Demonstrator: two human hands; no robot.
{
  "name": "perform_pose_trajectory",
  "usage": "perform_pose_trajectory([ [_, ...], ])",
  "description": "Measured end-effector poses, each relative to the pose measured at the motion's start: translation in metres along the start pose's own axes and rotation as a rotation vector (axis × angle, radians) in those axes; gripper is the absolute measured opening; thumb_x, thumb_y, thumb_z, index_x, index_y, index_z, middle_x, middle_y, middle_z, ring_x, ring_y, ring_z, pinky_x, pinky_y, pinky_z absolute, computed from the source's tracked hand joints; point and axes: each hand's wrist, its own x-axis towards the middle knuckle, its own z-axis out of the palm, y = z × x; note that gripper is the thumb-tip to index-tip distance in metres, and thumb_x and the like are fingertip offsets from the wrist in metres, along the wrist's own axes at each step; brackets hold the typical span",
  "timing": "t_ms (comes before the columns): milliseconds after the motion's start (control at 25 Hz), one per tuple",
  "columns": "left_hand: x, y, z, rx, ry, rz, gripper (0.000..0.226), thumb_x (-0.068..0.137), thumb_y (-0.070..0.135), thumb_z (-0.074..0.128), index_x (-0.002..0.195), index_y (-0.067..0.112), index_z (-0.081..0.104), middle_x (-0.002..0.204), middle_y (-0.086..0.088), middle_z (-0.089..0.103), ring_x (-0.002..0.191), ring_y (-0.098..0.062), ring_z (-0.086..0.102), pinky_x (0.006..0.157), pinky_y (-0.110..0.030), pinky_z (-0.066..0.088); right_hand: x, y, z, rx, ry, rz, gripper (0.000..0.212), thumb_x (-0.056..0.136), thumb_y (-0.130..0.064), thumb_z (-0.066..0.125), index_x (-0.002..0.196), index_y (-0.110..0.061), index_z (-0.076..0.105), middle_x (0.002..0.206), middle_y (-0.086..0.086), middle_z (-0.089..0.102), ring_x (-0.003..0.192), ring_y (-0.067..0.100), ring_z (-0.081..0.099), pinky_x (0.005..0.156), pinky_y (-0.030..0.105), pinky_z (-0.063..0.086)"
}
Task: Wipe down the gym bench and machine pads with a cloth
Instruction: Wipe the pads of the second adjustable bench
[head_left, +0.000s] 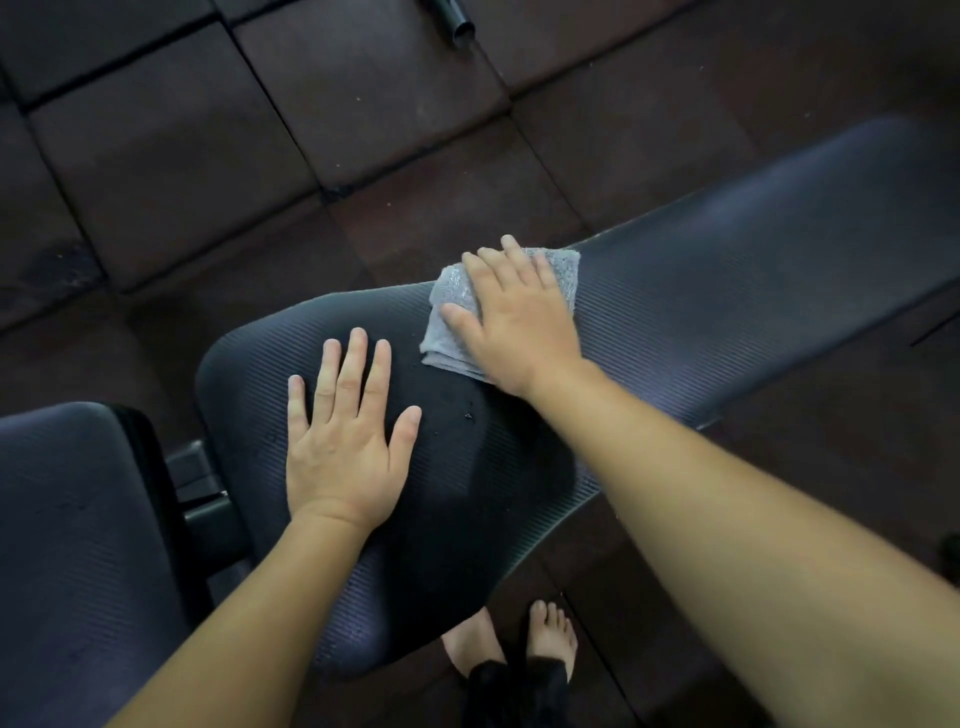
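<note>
A long dark ribbed bench pad (727, 291) runs from the lower middle up to the right edge. A folded grey cloth (454, 301) lies on it near its far edge. My right hand (514, 317) presses flat on the cloth with straight fingers. My left hand (345, 431) rests flat on the wider end of the pad, fingers spread, holding nothing. A few small drops sit on the pad between the two hands.
A second dark pad (78, 545) sits at the lower left, joined by a black metal bracket (202, 488). The floor is dark rubber tiles (171, 156). A black tube end (457, 21) shows at the top. My bare feet (550, 634) stand below the bench.
</note>
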Motion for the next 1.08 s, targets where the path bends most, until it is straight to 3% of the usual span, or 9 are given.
perform_pose_trajectory([
  [160, -0.001, 0.001, 0.001, -0.007, 0.008, -0.008, 0.072, 0.104, 0.058, 0.023, 0.166, 0.021, 0.018, 0.174, 0.002, 0.008, 0.161, -0.023, 0.005, 0.128, -0.056, 0.007, 0.014, 0.091, -0.029, -0.013, 0.06, 0.233, 0.076, 0.098, -0.063, 0.026, 0.151, -0.014, 0.048, 0.16, 0.007, 0.043, 0.158, 0.029, 0.016, 0.128, 0.048, 0.007],
  [240, 0.0, 0.001, 0.001, 0.005, 0.017, -0.01, 0.072, 0.104, 0.058, 0.024, 0.166, 0.021, 0.018, 0.174, 0.001, 0.009, 0.161, -0.024, 0.006, 0.128, -0.056, 0.008, 0.017, 0.076, -0.025, -0.028, 0.08, 0.321, 0.069, 0.1, -0.058, 0.029, 0.148, -0.013, 0.051, 0.158, 0.008, 0.044, 0.158, 0.03, 0.015, 0.128, 0.05, 0.007],
  [360, 0.0, 0.0, 0.003, 0.009, 0.023, -0.006, 0.072, 0.104, 0.058, 0.023, 0.166, 0.021, 0.019, 0.174, 0.001, 0.01, 0.161, -0.024, 0.008, 0.128, -0.057, 0.009, -0.002, 0.008, -0.004, -0.018, 0.036, 0.064, 0.07, 0.103, -0.058, 0.029, 0.161, -0.017, 0.033, 0.171, 0.007, 0.023, 0.16, 0.027, 0.006, 0.129, 0.049, 0.001],
  [440, 0.0, 0.0, 0.002, -0.001, 0.026, -0.006, 0.072, 0.104, 0.058, 0.023, 0.166, 0.021, 0.019, 0.174, 0.001, 0.01, 0.161, -0.024, 0.007, 0.127, -0.058, 0.01, -0.013, 0.027, -0.005, -0.046, -0.005, -0.054, 0.073, 0.102, -0.061, 0.027, 0.165, -0.023, 0.021, 0.174, 0.005, 0.01, 0.161, 0.024, 0.001, 0.129, 0.045, -0.002],
  [600, 0.0, 0.0, 0.002, 0.001, 0.028, -0.012, 0.072, 0.104, 0.058, 0.023, 0.166, 0.021, 0.019, 0.174, 0.0, 0.012, 0.16, -0.025, 0.007, 0.128, -0.057, 0.009, -0.007, 0.129, -0.037, -0.011, 0.098, 0.378, 0.081, 0.097, -0.065, 0.023, 0.165, -0.02, 0.022, 0.174, 0.011, 0.007, 0.16, 0.03, 0.003, 0.129, 0.049, 0.003],
  [680, 0.0, 0.0, 0.002, 0.001, 0.03, -0.01, 0.072, 0.104, 0.058, 0.023, 0.166, 0.021, 0.019, 0.174, -0.001, 0.012, 0.16, -0.025, 0.008, 0.128, -0.057, 0.01, -0.008, 0.109, -0.027, -0.023, 0.13, 0.492, 0.078, 0.101, -0.062, 0.025, 0.165, -0.018, 0.018, 0.173, 0.014, 0.005, 0.16, 0.032, 0.001, 0.128, 0.053, 0.003],
  [800, -0.001, 0.0, 0.002, -0.005, 0.026, -0.002, 0.072, 0.104, 0.057, 0.023, 0.166, 0.021, 0.017, 0.174, -0.001, 0.011, 0.16, -0.026, 0.008, 0.127, -0.058, 0.009, -0.028, 0.015, 0.005, -0.024, 0.105, 0.23, 0.079, 0.101, -0.062, 0.024, 0.166, -0.021, 0.012, 0.174, 0.013, -0.001, 0.16, 0.031, -0.004, 0.129, 0.051, -0.001],
  [920, 0.0, 0.0, 0.001, -0.004, 0.012, -0.001, 0.072, 0.104, 0.058, 0.02, 0.166, 0.022, 0.015, 0.174, 0.001, 0.008, 0.161, -0.024, 0.004, 0.128, -0.057, 0.008, -0.056, 0.033, 0.007, -0.043, 0.035, 0.018, 0.078, 0.1, -0.065, 0.024, 0.167, -0.027, 0.01, 0.174, 0.006, -0.002, 0.161, 0.026, -0.004, 0.129, 0.049, 0.001],
  [1080, 0.0, 0.0, 0.001, -0.008, 0.001, -0.006, 0.072, 0.104, 0.059, 0.018, 0.166, 0.022, 0.013, 0.175, 0.002, 0.005, 0.161, -0.023, 0.002, 0.128, -0.056, 0.006, -0.063, 0.113, -0.014, 0.045, 0.143, 0.473, 0.079, 0.101, -0.063, 0.026, 0.166, -0.021, 0.015, 0.174, 0.011, 0.002, 0.16, 0.029, -0.001, 0.129, 0.05, 0.001],
])
